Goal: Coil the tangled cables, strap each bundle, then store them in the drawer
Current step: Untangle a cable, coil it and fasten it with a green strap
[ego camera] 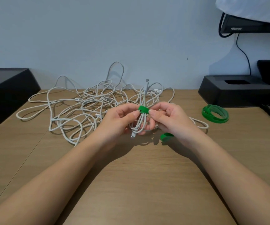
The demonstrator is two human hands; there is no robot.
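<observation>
Above desk [139,168] centre, your left hand [120,118] and right hand [169,118] both pinch the green strap [143,109] wrapped round the coiled bundle [142,119]. Tangled cables [75,108] lie at 9 o'clock of it, spare straps [215,113] at 3 o'clock.

Two hands [119,118] [171,118], one strapped bundle [141,121], one tangled cable pile [75,108], one strap roll [215,113], one loose strap [166,136]
</observation>
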